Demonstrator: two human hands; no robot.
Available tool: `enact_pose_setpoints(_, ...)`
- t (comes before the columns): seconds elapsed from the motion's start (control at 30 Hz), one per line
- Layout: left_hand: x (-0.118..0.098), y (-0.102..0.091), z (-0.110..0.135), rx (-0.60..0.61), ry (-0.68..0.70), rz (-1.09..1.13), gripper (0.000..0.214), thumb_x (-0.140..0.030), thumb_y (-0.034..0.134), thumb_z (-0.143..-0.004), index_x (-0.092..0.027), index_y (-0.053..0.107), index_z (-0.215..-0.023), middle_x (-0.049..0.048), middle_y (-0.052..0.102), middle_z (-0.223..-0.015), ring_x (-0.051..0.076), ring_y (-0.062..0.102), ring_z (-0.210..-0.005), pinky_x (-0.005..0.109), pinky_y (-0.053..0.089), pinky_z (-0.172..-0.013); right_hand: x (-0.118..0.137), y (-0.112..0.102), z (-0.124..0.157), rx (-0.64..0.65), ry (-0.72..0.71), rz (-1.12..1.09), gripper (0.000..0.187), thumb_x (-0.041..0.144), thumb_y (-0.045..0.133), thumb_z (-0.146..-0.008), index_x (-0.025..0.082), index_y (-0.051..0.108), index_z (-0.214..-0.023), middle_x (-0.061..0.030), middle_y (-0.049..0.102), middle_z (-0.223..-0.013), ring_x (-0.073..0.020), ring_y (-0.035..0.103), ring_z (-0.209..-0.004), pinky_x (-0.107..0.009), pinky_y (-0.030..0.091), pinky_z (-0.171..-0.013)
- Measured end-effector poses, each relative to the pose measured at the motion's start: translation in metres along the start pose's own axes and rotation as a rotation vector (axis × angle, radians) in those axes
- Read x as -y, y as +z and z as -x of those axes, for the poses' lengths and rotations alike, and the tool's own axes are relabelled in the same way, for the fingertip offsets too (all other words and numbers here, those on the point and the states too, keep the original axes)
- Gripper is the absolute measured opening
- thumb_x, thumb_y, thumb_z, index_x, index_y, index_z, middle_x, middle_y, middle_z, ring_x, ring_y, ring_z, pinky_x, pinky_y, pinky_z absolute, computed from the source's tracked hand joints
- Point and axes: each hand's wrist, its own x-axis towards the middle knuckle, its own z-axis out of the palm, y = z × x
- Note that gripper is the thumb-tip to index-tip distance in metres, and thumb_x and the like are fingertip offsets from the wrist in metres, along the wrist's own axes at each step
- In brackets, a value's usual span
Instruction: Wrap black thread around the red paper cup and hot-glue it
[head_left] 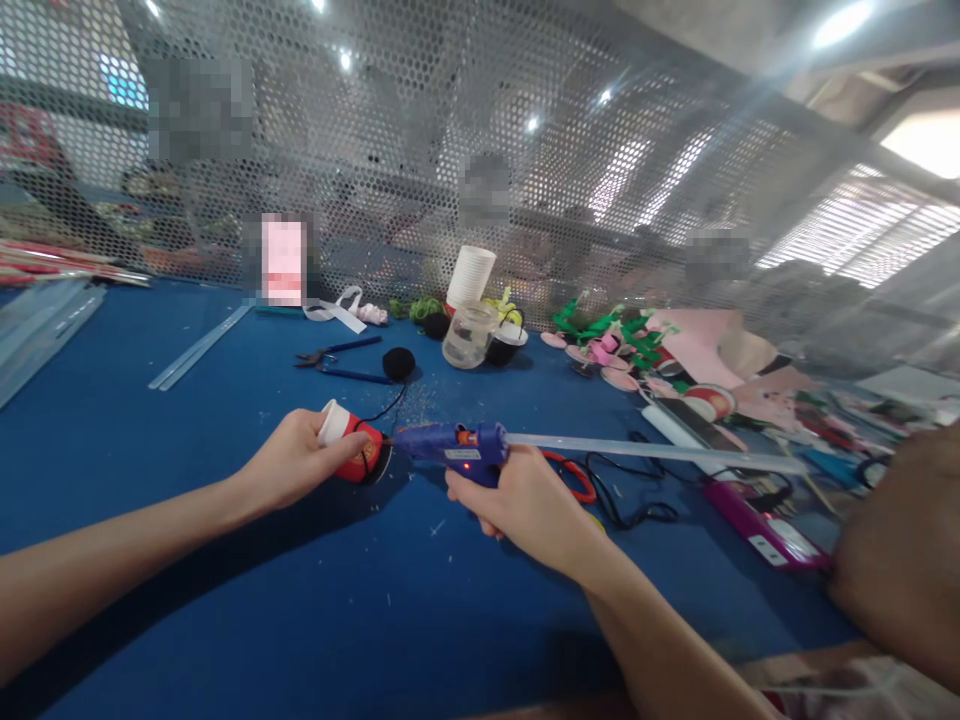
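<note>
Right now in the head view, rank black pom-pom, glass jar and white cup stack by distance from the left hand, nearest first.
From the left hand, whose fingers hold the small cup:
1. Black pom-pom: just beyond the hand, slightly to its right.
2. Glass jar: farther back and more to the right.
3. White cup stack: right behind the jar, farthest back.

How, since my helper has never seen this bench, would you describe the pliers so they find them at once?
On the blue table, look beyond the left hand toward the perforated metal screen. The pliers lie flat just left of a black pom-pom. Their two thin blue handles and dark metal nose set them apart.
</note>
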Motion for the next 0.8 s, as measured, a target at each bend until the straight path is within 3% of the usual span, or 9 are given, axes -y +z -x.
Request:
enact_pose_setpoints(0.27, -0.0004, -0.0002, 0.0003, 0.004, -0.029, 0.04, 0.03, -0.039, 0.05, -0.064, -0.013, 0.049, -0.049, -0.0051, 0.036, -0.041, 0.005, 0.027, -0.038, 0.018, 0.02, -0.036, -0.0026, 0.0007, 0.0002, -0.03, -0.042, 0.043, 0.016, 0.026, 0.045, -0.07, 0.014, 0.052, -0.061, 0.0026, 0.048, -0.041, -0.0076, 0.046, -0.034, -0.017, 0.038, -0.034)
enact_pose_setpoints(0.5, -0.002, -0.0003, -0.0004, -0.018, -0.005, 0.023, 0.032, -0.037, 0.052, -0.063, -0.015, 0.042, -0.042, -0.0064, 0.031, -0.039, 0.005, 0.024, -0.038, 0.019, 0.016, -0.036, 0.0016, 0.0002, 0.0031, -0.024, -0.008, 0.07, 0.014, 0.024, 0.047, -0.067, 0.016, 0.048, -0.056, 0.0052, 0.042, -0.037, -0.007, 0.043, -0.032, -0.016, 0.034, -0.033)
enact_pose_setpoints(0.8, -0.0046, -0.0008, -0.0008, -0.008, -0.029, 0.017, 0.032, -0.04, 0.05, -0.063, -0.015, 0.042, -0.044, -0.0066, 0.032, -0.04, 0.005, 0.026, -0.038, 0.019, 0.017, -0.038, -0.0037, 0.0055, 0.0092, -0.105, -0.135, 0.308, 0.017, 0.024, 0.044, -0.07, 0.018, 0.048, -0.055, 0.0035, 0.044, -0.038, -0.0089, 0.042, -0.036, -0.02, 0.032, -0.039)
